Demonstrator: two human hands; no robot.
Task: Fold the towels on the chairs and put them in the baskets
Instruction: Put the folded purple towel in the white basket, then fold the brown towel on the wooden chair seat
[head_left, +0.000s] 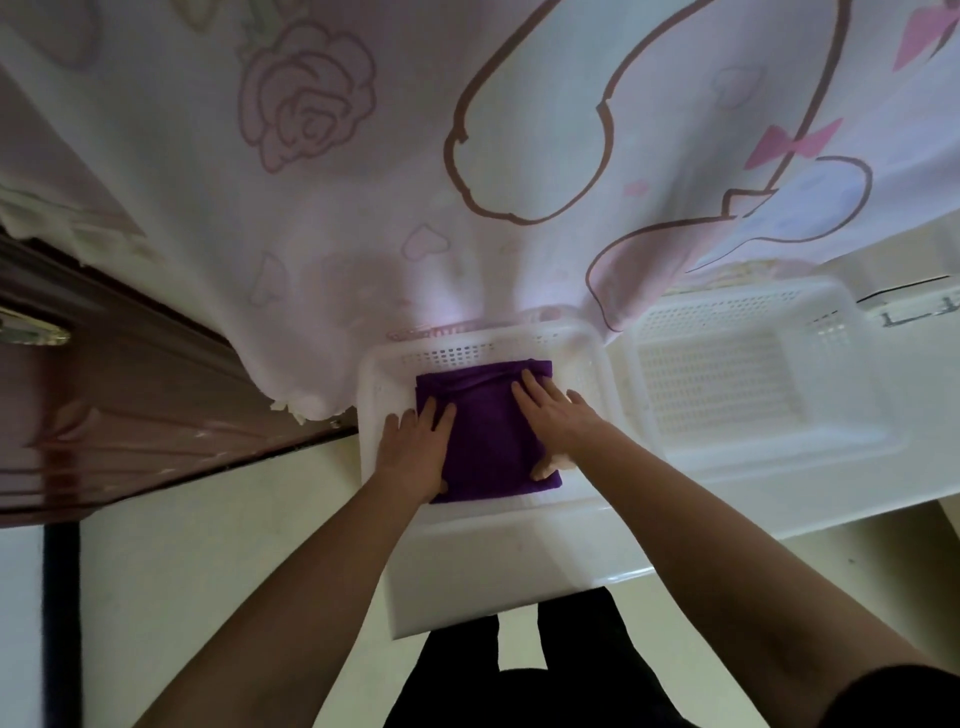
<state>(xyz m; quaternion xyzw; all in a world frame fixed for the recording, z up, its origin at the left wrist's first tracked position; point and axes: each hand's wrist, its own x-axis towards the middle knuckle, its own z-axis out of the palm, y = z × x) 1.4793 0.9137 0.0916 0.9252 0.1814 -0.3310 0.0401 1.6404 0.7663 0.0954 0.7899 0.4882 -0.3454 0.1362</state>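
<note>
A folded purple towel (488, 441) lies inside the white basket (375, 374) near the worktop's (519, 571) left edge. Both hands press flat on it with fingers straight, gripping nothing: the left hand (415, 452) on its left side, the right hand (556, 421) on its right side. The 2nd basket (727, 299) stands just beside, toward the right edge. A pink patterned cloth (363, 208) hangs over the far edge.

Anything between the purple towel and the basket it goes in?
Nothing visible. The purple towel already lies in the basket, left hand and right hand flat on it; the printed cloth only reaches its far rim.
</note>
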